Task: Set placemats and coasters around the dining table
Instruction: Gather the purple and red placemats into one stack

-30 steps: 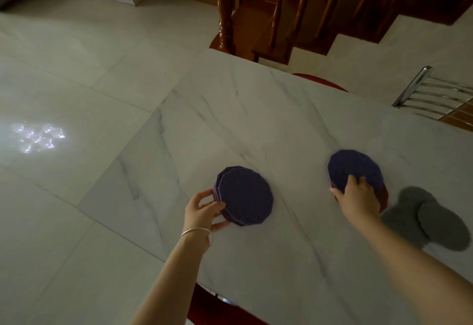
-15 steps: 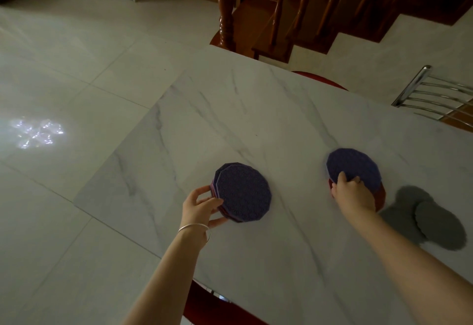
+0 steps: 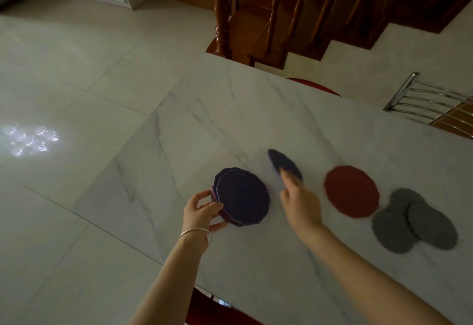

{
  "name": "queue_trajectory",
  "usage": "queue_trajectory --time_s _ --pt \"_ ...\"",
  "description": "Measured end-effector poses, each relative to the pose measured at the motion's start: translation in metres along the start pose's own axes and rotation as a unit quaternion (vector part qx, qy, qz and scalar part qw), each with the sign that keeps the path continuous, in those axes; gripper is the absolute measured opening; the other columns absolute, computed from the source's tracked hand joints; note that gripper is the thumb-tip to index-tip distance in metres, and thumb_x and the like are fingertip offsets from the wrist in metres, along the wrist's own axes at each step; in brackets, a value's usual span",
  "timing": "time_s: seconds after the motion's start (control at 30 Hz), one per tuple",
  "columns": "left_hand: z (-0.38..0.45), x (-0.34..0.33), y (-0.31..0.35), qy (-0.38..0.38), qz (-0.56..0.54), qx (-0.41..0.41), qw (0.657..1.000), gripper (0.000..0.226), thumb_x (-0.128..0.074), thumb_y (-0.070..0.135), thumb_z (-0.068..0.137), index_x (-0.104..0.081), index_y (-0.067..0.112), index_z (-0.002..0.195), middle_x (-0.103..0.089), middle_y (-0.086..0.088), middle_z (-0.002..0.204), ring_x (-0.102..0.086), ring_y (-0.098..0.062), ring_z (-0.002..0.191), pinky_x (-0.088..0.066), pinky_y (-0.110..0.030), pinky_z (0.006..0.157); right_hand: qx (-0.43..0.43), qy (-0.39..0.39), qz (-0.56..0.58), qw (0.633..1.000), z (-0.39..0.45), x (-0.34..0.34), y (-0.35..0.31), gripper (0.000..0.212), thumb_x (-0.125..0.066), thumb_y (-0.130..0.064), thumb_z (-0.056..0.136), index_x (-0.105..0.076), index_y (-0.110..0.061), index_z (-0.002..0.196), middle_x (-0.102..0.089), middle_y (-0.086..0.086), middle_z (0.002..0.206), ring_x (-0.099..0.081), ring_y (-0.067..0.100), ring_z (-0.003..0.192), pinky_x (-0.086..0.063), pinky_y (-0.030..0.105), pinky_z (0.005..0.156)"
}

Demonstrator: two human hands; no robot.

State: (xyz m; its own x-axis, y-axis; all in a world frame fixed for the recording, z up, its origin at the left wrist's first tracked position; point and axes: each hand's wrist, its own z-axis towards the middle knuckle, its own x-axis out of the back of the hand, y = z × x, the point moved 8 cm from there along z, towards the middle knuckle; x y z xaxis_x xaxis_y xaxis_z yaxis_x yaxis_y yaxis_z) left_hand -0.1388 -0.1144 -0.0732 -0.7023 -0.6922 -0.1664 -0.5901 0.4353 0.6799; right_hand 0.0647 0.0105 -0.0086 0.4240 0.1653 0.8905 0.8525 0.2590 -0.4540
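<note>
White marble-look table (image 3: 256, 120), grey veins, pale glossy floor tiles (image 3: 64, 68) beyond – light patch on floor at left. Wooden staircase (image 3: 294, 4) behind; chrome chair back (image 3: 430, 104) at far right edge.

Left hand (image 3: 202, 213) grips purple coaster stack (image 3: 242, 196) on table. Right hand (image 3: 298, 199) pinches single purple coaster (image 3: 284, 163), tilted, blurred – between stack and red coaster (image 3: 352, 191). Grey coasters (image 3: 414, 219) overlap, touching red one.
</note>
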Motion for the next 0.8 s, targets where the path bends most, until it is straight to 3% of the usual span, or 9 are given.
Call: queue_trajectory --time_s 0.2,0.67,0.8 --pt "-0.003 -0.001 0.002 -0.005 0.002 -0.004 1.000 0.035 -0.061 -0.012 0.079 -0.060 0.014 0.103 -0.069 -0.016 0.090 -0.070 -0.027 0.076 -0.058 -0.040 0.056 0.060 -0.108 0.039 0.992 -0.038 -0.048 -0.059 0.051 -0.043 -0.011 0.093 -0.036 -0.024 0.142 -0.044 0.010 0.144 -0.049 0.024 0.125 -0.047 0.035 0.097" --pt "-0.010 -0.008 0.006 -0.012 0.009 -0.028 0.999 0.032 -0.064 -0.001 0.081 -0.058 0.012 0.111 -0.066 -0.016 0.091 -0.068 -0.025 0.075 -0.059 -0.039 0.057 0.102 -0.122 0.022 0.987 -0.051 -0.068 -0.070 0.051 -0.046 -0.018 0.091 -0.039 -0.026 0.140 -0.040 0.010 0.146 -0.041 0.028 0.128 -0.044 0.038 0.098" --pt "-0.005 -0.014 0.008 0.013 0.038 -0.038 0.998 0.043 -0.066 -0.006 0.078 -0.053 0.008 0.117 -0.064 -0.018 0.095 -0.066 -0.032 0.086 -0.058 -0.042 0.061 0.094 -0.147 0.070 0.982 -0.045 -0.057 -0.049 0.054 -0.047 -0.016 0.088 -0.040 -0.031 0.139 -0.039 -0.001 0.148 -0.036 0.018 0.133 -0.038 0.031 0.103"
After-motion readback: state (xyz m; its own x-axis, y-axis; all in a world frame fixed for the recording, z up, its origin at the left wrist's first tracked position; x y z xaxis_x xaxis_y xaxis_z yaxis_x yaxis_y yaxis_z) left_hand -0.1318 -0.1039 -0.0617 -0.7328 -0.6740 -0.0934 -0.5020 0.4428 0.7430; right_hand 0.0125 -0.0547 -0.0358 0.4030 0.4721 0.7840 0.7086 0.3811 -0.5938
